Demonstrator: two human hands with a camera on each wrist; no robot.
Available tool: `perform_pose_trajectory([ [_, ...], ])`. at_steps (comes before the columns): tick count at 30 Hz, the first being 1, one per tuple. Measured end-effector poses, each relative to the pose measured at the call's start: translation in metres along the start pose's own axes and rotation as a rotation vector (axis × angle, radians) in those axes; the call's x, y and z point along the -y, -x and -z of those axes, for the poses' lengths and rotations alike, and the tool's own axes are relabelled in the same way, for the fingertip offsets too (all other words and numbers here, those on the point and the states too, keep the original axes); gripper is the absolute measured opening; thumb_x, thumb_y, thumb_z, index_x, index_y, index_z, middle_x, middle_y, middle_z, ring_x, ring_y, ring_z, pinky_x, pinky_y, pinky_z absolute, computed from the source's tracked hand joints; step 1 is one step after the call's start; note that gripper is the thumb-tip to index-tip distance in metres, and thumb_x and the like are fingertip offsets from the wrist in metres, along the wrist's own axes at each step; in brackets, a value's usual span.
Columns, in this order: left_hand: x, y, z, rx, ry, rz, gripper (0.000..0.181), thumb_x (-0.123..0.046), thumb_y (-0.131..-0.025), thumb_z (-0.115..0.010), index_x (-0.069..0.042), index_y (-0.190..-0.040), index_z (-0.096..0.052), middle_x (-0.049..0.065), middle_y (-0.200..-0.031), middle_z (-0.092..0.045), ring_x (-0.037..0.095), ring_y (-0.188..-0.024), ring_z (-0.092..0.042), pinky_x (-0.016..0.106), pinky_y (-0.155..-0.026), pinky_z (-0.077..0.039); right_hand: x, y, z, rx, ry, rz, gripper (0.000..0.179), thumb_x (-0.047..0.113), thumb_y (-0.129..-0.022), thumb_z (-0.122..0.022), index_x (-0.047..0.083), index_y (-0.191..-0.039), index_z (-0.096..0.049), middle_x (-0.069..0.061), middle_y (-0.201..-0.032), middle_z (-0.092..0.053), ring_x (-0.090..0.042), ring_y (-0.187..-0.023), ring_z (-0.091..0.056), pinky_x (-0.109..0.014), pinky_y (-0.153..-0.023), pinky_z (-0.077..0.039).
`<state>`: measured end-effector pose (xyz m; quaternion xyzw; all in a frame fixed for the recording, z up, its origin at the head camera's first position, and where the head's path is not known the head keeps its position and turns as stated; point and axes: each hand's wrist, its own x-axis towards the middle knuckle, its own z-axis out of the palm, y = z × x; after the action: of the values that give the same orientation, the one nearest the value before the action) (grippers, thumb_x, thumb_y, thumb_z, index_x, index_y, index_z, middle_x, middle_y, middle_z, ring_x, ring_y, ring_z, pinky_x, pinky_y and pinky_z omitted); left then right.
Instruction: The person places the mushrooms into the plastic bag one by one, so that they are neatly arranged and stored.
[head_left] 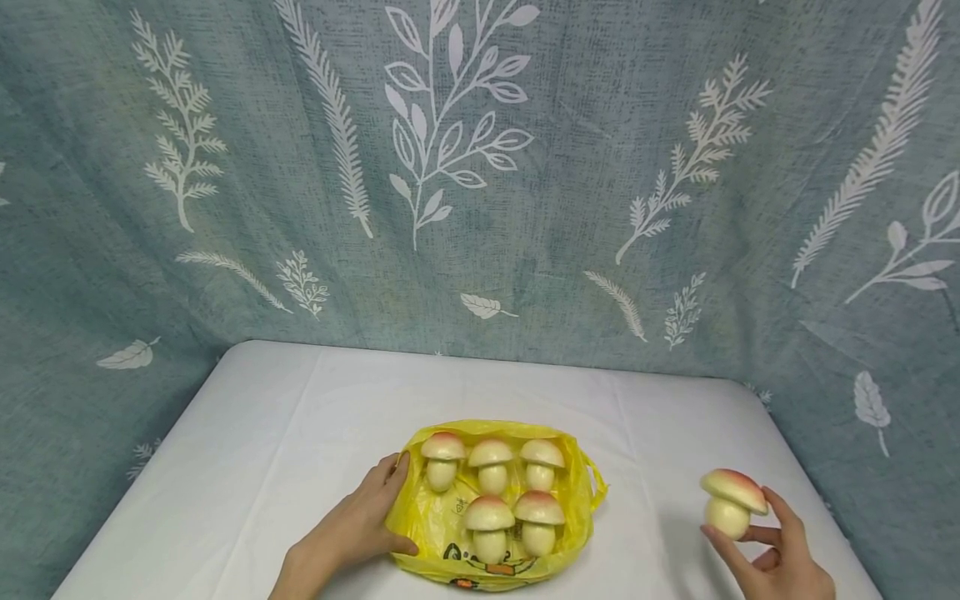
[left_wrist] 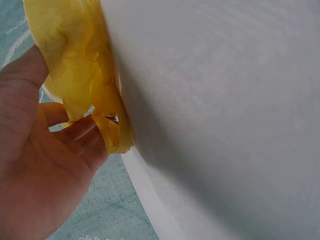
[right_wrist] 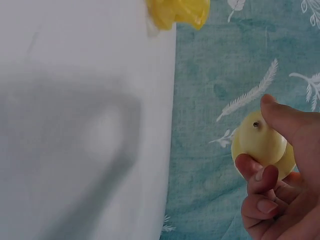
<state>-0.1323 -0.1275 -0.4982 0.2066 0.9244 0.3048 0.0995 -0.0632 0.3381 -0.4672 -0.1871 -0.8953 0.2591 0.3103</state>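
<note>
A yellow plastic bag [head_left: 432,521] lies spread wide at its mouth on the table. Several toy mushrooms [head_left: 490,516], cream with reddish caps, lie inside it in two rows. At the bag's left rim, my left hand [head_left: 363,514] grips the plastic between thumb and fingers; the left wrist view shows the fingers [left_wrist: 77,131] against crumpled yellow film. Well to the right of the bag, my right hand [head_left: 787,550] holds another toy mushroom [head_left: 726,518] above the table. In the right wrist view, thumb and fingers pinch its pale stem [right_wrist: 257,137], which has a small dark dot at its base.
A white cloth covers the table [head_left: 637,467]. Behind it and along both sides hangs a blue-green curtain [head_left: 570,208] with white leaf prints. One of the bag's handle loops [head_left: 597,483] sticks out to the right.
</note>
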Motion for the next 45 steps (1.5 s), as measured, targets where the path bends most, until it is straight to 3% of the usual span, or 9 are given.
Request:
perform_pose_trajectory([
  [5,-0.001,0.000,0.001,-0.004,0.006,-0.001,0.118,-0.048,-0.072,-0.086,0.003,-0.156,-0.019,0.023,-0.158,-0.021,0.039,-0.143,-0.027,0.055,-0.110,-0.032,0.016,0.004,0.001,0.013,-0.010,-0.005,0.083,0.020,-0.069,-0.092,0.012,-0.141,-0.051,-0.015,-0.079,-0.072,-0.001,-0.040,-0.042,-0.016,-0.039,-0.033],
  [12,0.000,0.001,0.000,0.000,0.014,-0.003,0.118,-0.048,-0.073,-0.085,0.002,-0.156,-0.019,0.023,-0.159,-0.020,0.039,-0.143,-0.026,0.056,-0.110,-0.032,0.034,0.009,0.002,0.035,-0.054,0.021,0.086,0.016,-0.067,-0.093,0.016,-0.142,-0.051,-0.002,-0.072,-0.070,-0.002,-0.041,-0.042,-0.017,-0.040,-0.032],
  [19,0.001,0.001,0.000,0.001,0.009,-0.006,0.118,-0.049,-0.073,-0.084,0.002,-0.156,-0.018,0.022,-0.159,-0.021,0.038,-0.143,-0.027,0.055,-0.110,-0.033,0.053,0.013,0.001,0.034,-0.076,0.078,0.088,0.012,-0.064,-0.093,0.014,-0.142,-0.052,-0.003,-0.074,-0.070,-0.004,-0.041,-0.041,-0.017,-0.040,-0.031],
  [25,0.001,0.000,0.000,-0.001,0.010,-0.007,0.118,-0.049,-0.073,-0.084,0.002,-0.156,-0.019,0.021,-0.159,-0.021,0.038,-0.143,-0.027,0.055,-0.109,-0.033,0.067,0.018,-0.001,0.088,-0.058,0.091,0.088,0.016,-0.066,-0.093,0.014,-0.143,-0.050,-0.004,-0.078,-0.071,-0.004,-0.044,-0.040,-0.017,-0.041,-0.030],
  [31,0.000,0.001,0.000,0.001,0.021,-0.008,0.118,-0.049,-0.073,-0.085,0.002,-0.156,-0.019,0.023,-0.159,-0.019,0.039,-0.143,-0.026,0.056,-0.109,-0.033,0.079,0.025,-0.007,0.109,-0.107,0.152,0.089,0.014,-0.064,-0.094,0.014,-0.142,-0.051,0.001,-0.077,-0.070,-0.002,-0.044,-0.038,-0.016,-0.041,-0.030],
  [45,0.000,0.001,0.001,0.001,0.018,-0.003,0.118,-0.049,-0.073,-0.085,0.002,-0.156,-0.019,0.022,-0.159,-0.020,0.039,-0.143,-0.026,0.056,-0.109,-0.033,0.116,0.042,-0.026,0.281,-0.256,0.283,0.087,0.019,-0.069,-0.092,0.023,-0.144,-0.048,0.015,-0.076,-0.062,0.000,-0.044,-0.036,-0.018,-0.042,-0.034],
])
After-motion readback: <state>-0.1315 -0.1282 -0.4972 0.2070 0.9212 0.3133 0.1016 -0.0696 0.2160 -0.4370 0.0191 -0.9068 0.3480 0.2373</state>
